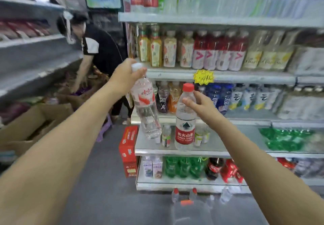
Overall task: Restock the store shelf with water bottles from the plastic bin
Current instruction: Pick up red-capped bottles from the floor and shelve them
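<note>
Placement: my left hand grips a tilted white-capped bottle before the shelf; my right hand, fingers spread, touches the red-capped bottle on it. Next, probably: stand the first alongside.

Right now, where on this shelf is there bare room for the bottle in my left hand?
Widest bare stretch of the shelf: between the red-capped water bottle and the green bottles, though your right arm crosses it. A smaller patch at the front-left corner, under the white-capped bottle your left hand holds. Crowded behind: small bottles.
</note>
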### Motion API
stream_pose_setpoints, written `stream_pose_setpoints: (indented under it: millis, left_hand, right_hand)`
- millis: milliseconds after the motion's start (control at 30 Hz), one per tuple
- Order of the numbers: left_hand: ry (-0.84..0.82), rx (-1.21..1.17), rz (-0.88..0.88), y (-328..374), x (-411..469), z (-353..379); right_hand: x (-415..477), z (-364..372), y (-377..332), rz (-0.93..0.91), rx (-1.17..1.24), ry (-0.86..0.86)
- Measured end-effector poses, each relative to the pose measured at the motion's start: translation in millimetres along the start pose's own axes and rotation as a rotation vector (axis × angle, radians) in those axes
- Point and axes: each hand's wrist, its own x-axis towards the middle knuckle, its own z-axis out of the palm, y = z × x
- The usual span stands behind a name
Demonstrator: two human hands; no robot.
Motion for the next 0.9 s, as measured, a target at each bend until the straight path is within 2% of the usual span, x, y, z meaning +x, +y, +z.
stream_pose_setpoints:
  millis: [100, 300, 400, 567, 900]
  left_hand:
    - [0.079, 0.030, 0.021, 46.4, 0.6, -34.4]
    - [0.014, 0.099, 0.109, 100.3, 4.4, -88.0]
    - [-0.019, 0.082, 0.139, 105.2, 12.2, -103.4]
    - [-0.013, 0.043, 0.229, 103.5, 39.6, -137.8]
    - [-0.027, 0.019, 0.392, 72.3, 107.3, -194.2]
  right_hand:
    - [-2.7, -12.7, -39.3, -0.076, 0.015, -0.026]
    - [-5.4, -22.3, -106.6, -0.187, 0.064, 0.017]
    - [3.0, -23.1, -128.3, -0.238, 0.039, 0.009]
    - [36.9, -9.0, -161.3, -0.246, 0.064, 0.103]
    - [95.2, 20.6, -186.1, -0.280, 0.016, 0.244]
